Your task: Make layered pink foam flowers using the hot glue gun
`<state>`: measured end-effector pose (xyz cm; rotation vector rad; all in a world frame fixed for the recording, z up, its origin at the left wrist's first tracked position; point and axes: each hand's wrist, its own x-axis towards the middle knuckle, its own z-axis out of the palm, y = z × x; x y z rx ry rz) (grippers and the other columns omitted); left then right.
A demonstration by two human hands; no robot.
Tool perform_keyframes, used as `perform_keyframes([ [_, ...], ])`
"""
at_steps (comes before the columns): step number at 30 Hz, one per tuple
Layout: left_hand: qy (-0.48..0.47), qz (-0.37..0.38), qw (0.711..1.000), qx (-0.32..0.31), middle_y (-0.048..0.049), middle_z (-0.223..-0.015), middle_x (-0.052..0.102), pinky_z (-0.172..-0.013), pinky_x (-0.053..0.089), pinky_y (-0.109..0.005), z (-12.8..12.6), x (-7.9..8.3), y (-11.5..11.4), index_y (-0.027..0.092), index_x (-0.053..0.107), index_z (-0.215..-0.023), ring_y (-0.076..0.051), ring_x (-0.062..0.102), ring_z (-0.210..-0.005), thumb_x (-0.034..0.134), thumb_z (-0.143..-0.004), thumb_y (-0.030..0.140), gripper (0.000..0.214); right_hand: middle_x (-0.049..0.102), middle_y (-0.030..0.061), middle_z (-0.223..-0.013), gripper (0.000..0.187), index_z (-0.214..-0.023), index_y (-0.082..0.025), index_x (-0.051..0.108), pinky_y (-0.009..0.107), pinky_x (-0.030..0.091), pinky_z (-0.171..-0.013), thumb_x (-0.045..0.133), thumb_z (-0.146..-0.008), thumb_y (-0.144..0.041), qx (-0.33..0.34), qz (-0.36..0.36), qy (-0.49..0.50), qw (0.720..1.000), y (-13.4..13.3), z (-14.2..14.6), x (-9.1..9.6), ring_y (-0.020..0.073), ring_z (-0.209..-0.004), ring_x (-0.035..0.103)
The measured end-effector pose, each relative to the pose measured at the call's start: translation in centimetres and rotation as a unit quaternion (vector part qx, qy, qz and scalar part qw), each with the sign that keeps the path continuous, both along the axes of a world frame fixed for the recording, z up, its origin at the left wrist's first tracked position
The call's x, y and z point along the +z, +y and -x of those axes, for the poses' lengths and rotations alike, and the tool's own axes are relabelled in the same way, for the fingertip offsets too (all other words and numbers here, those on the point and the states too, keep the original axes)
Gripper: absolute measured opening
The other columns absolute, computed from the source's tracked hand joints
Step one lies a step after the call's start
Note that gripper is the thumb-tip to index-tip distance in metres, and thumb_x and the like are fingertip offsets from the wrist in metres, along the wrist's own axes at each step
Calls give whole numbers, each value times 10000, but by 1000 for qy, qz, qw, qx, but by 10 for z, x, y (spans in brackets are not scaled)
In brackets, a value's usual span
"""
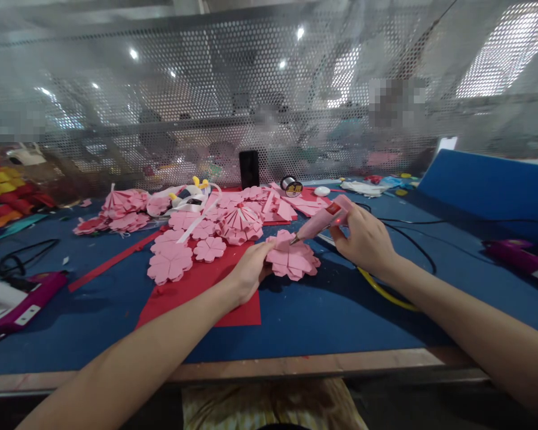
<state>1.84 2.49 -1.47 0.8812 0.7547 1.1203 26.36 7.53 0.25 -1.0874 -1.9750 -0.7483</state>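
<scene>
My left hand [251,272] grips the left edge of a pink paper flower [291,257], holding it just above the blue table. In my right hand [367,236] is a pink hot glue gun [321,221] with a small red light showing. Its metal nozzle points down and left, at the upper part of the flower; whether it touches the paper I cannot tell. A red paper sheet [237,307] lies beneath and beside my left forearm. Left of the hand, several more pink paper flowers [170,263] lie in a loose pile.
Purple power strips [36,301] sit at both sides, with black cables. A yellow cable [385,295] runs under my right wrist. At the back are a spool [290,186], a black phone [250,169] and a perforated metal screen [233,119]. A blue panel [484,185] stands right.
</scene>
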Motion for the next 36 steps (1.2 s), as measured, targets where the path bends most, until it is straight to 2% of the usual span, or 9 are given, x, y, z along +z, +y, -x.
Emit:
perform_keyframes([
  [7, 5, 0, 1000, 5, 2, -692, 597, -593, 386, -226, 0, -1, 0, 134, 682, -784, -105, 489, -617, 743, -745, 397, 273, 661, 114, -846, 30, -867, -216, 473, 384, 520, -747, 457, -848, -199, -8, 46, -16, 999, -2, 0, 4, 267, -841, 647],
  [15, 0, 4, 1000, 6, -20, -715, 636, -630, 413, -248, 0, -3, 1, 136, 684, -799, -128, 535, -641, 738, -755, 410, 283, 658, 110, -792, 37, -815, -226, 447, 363, 511, -707, 470, -843, -236, -9, 48, -19, 999, -6, 0, 7, 269, -802, 648],
  [19, -2, 3, 1000, 7, -12, -698, 617, -641, 412, -251, 0, -3, 1, 139, 668, -775, -125, 523, -636, 735, -759, 408, 278, 674, 109, -868, 187, -935, -201, 504, 363, 509, -691, 573, -806, -317, -19, 42, -3, 999, -6, 2, 5, 279, -823, 647],
  [22, -2, 2, 1000, 6, -2, -681, 597, -644, 410, -249, 0, -2, 1, 143, 650, -752, -121, 517, -633, 745, -754, 406, 279, 664, 86, -856, 251, -1003, -193, 519, 353, 506, -682, 594, -795, -312, -25, 33, 10, 999, -4, 1, 4, 262, -792, 641],
  [27, 6, 3, 1000, 6, 21, -639, 556, -571, 370, -225, 0, 0, 0, 143, 625, -729, -94, 469, -572, 761, -735, 409, 298, 650, 97, -880, 178, -988, -182, 539, 357, 498, -720, 550, -827, -256, -18, 16, -1, 1000, 0, -3, 1, 265, -846, 634],
  [32, 9, -1, 1000, 6, 22, -629, 543, -570, 375, -231, 0, 0, 0, 147, 600, -705, -100, 466, -574, 740, -743, 407, 298, 634, 100, -843, 37, -877, -203, 509, 367, 488, -709, 495, -846, -218, -27, 28, -4, 999, 1, -4, 1, 269, -825, 622],
  [36, 12, 1, 1000, 9, 22, -634, 534, -576, 377, -226, 0, -1, 1, 144, 605, -706, -98, 458, -578, 727, -755, 393, 282, 635, 121, -828, 30, -867, -207, 484, 375, 473, -691, 462, -849, -196, -40, 37, 4, 999, -1, -3, 4, 283, -808, 618],
])
